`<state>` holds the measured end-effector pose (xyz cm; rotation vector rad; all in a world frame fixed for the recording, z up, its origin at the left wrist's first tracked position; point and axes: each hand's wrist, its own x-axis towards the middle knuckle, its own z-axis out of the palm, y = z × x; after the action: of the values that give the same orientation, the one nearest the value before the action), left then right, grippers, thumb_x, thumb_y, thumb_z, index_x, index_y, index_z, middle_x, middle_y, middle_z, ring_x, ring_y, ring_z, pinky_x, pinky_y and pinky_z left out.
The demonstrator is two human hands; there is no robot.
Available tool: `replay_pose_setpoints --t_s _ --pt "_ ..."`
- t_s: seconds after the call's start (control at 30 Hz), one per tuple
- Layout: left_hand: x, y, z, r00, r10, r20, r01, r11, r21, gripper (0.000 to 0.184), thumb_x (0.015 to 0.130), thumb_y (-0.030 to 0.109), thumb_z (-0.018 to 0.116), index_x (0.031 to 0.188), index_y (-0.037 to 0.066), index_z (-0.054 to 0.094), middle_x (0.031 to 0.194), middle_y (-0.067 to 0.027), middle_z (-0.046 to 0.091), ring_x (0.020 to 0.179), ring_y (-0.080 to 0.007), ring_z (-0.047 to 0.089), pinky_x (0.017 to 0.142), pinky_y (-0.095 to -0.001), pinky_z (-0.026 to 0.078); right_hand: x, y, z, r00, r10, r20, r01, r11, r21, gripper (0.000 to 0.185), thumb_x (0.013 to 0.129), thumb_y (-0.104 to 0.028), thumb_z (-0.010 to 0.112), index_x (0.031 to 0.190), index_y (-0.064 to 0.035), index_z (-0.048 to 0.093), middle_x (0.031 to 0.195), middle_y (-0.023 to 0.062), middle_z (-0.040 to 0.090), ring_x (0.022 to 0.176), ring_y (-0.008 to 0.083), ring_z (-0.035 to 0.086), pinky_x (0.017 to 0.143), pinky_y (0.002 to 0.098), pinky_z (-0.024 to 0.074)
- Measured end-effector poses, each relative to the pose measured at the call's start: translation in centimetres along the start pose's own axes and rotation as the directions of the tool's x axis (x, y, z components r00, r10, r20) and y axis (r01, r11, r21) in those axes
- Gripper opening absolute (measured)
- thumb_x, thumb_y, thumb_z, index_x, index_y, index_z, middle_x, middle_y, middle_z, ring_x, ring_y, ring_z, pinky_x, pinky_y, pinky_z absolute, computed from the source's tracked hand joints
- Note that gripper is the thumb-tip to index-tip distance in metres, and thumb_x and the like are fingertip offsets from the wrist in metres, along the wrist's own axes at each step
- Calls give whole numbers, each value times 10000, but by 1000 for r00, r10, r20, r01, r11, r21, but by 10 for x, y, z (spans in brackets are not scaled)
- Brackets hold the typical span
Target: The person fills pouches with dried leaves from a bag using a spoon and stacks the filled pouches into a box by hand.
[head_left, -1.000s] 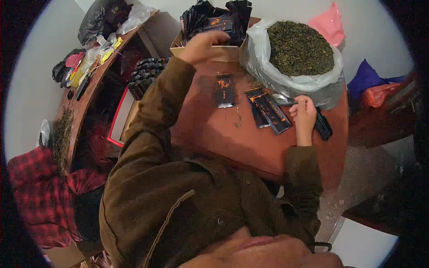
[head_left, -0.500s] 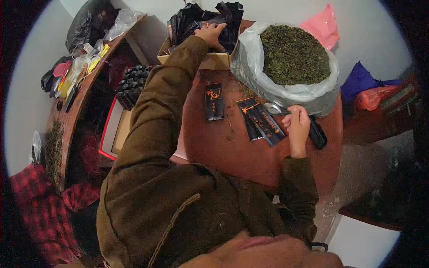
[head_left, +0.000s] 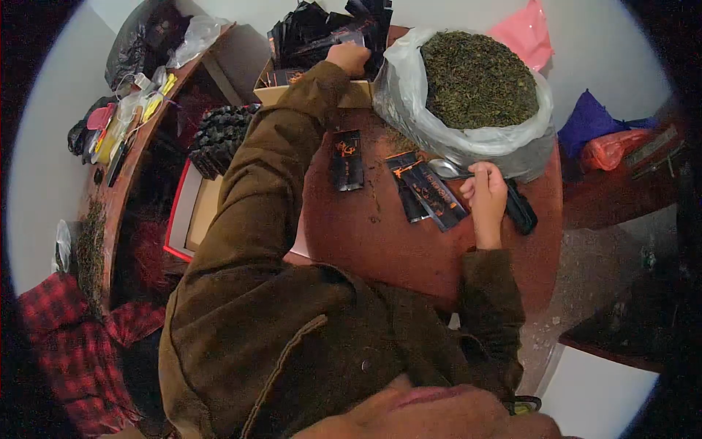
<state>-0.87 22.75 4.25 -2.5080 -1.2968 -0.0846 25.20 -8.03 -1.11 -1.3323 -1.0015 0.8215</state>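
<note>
My left hand reaches into the cardboard box of black packets; its fingers are hidden among them. My right hand is closed around the handle of a metal spoon, whose bowl lies over the table beside the bag. Two overlapping black packets with orange print lie left of my right hand. Another printed black packet lies flat farther left. Behind my right hand stands a white plastic bag full of dried green leaves. A dark bundle lies just right of my hand.
An open red-edged box with stacked black packets is at the left. Beyond it, a side table carries bags and small tools. A pink bag is behind the leaves; blue and red bags are at the right.
My left hand has gone from above the box's front to among the packets, its fingers now out of sight. My right hand has stayed by the spoon. The camera view has shifted slightly.
</note>
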Motion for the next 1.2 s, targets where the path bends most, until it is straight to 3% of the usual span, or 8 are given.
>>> replay_pose_setpoints --t_s 0.47,0.57,0.67,0.8,1.0,1.03,1.13,1.2 --pt "-53 30 -53 889 -92 -448 -57 950 -308 379 737 137 628 1099 250 616 933 -101 671 871 -321 639 721 -429 521 4 10 -1 994 -112 5 112 993 -49 249 961 -225 479 903 -11 591 604 31 591 507 77 525 482 223 421" --pt "-79 49 -81 852 -64 -520 -126 938 -322 385 745 145 665 1114 238 607 965 -80 674 881 -302 645 726 -398 527 3 6 -1 996 -94 7 94 993 -64 244 959 -222 480 906 -11 590 609 31 592 519 78 534 485 225 424" --pt "-109 68 -98 690 0 -724 -351 875 -333 350 710 118 656 1050 196 633 981 -51 670 872 -296 641 711 -401 523 1 5 0 996 -84 2 84 996 -43 241 958 -223 480 910 -14 589 612 30 592 529 79 541 488 226 426" --pt "-154 92 -109 630 93 -771 -512 796 -322 400 710 80 721 1096 122 626 1030 -90 671 920 -280 654 779 -360 535 3 8 0 994 -109 13 110 993 -36 241 958 -226 480 913 -18 590 612 29 591 530 81 540 488 227 424" --pt "-183 128 -91 706 319 -633 -630 692 -354 514 687 126 726 1176 108 566 1130 -100 612 1009 -296 601 864 -390 489 4 7 1 994 -113 7 113 990 -87 246 960 -237 481 914 -20 588 600 30 586 509 77 518 483 230 418" --pt "-186 132 -91 776 376 -506 -595 700 -394 641 648 174 754 1237 105 511 1247 -124 532 1119 -325 528 949 -426 424 4 9 1 994 -111 4 111 990 -88 248 960 -240 482 914 -20 588 597 30 584 505 76 514 482 230 418" --pt "-182 145 -81 758 397 -518 -635 632 -444 730 623 244 781 1276 109 482 1319 -147 467 1185 -354 466 991 -464 368 5 9 1 996 -94 8 95 991 -91 250 962 -241 481 914 -20 588 594 27 582 496 78 510 482 231 418" --pt "-180 146 -80 754 442 -486 -650 610 -454 814 627 412 776 1319 125 458 1352 -158 429 1232 -363 416 1022 -489 320 2 3 1 997 -73 10 74 992 -103 242 960 -234 482 916 -21 588 599 29 585 501 79 515 483 231 419"
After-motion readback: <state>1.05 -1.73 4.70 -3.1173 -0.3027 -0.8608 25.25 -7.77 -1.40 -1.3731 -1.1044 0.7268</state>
